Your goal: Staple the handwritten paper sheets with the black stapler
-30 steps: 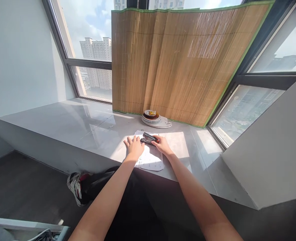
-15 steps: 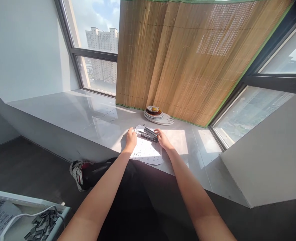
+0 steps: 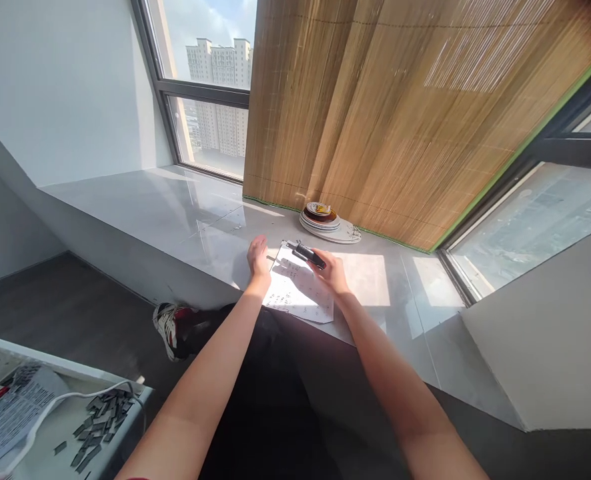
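In my right hand [image 3: 330,270] is a black stapler [image 3: 308,255], gripped at its rear end, with its front pointing left over the upper edge of the paper. Sheets of white paper [image 3: 300,293] with handwritten or printed marks lie on the sill under it. Whether the stapler's jaws are around the paper's corner is too small to tell. Beside the paper's left edge rests my left hand [image 3: 259,260], its fingers together and fairly straight, apparently holding nothing.
Stacked plates [image 3: 320,221] stand behind the paper on the tiled sill [image 3: 140,200], by a bamboo blind [image 3: 375,120]. At lower left, a white tray [image 3: 70,363] holds printed sheets, a white cable [image 3: 40,420] and several small dark strips [image 3: 100,427]. A shoe [image 3: 166,330] shows below the sill.
My right hand has picked the stapler up from the paper, turning it with its front to the upper left. My left hand has loosened off the paper's edge. The view has shifted slightly.
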{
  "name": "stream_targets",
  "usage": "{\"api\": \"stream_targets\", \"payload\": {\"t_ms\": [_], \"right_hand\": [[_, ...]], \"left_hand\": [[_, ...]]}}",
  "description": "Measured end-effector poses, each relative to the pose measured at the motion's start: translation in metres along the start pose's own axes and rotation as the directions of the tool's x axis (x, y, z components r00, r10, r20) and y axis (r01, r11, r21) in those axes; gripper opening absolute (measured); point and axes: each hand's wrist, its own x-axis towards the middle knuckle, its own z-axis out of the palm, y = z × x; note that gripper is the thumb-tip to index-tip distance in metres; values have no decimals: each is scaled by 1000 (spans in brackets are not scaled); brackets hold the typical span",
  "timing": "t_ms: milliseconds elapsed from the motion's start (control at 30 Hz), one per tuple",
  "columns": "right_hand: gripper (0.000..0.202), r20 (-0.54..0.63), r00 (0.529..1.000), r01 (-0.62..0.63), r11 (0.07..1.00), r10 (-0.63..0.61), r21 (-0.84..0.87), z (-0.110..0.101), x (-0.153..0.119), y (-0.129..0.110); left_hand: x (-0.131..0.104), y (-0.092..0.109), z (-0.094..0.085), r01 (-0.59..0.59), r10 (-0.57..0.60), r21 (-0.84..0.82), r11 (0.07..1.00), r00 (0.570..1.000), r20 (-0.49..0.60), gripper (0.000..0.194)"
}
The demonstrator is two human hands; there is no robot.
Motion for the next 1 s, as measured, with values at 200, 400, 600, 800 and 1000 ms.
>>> {"api": "stream_targets", "payload": {"t_ms": [200, 400, 600, 800, 1000], "right_hand": [[33, 141, 942, 318, 944, -305, -84, 3, -1, -24], [33, 290, 872, 426, 903, -393, -58, 8, -3, -34], [28, -119, 986, 118, 993, -120, -28, 12, 0, -10], [28, 1, 996, -84, 988, 84, 126, 6, -3, 9], [34, 110, 990, -107, 984, 92, 140, 15, 1, 4]], "left_hand": [[17, 1, -18, 331, -289, -301, 894, 941, 176, 66], [13, 0, -14, 431, -337, -430, 793, 899, 280, 62], [14, 12, -16, 456, -422, -568, 686, 884, 200, 35], [46, 25, 26, 270, -267, -3, 963, 953, 143, 26], [83, -1, 95, -247, -190, 808, 535, 897, 400, 7]]}}
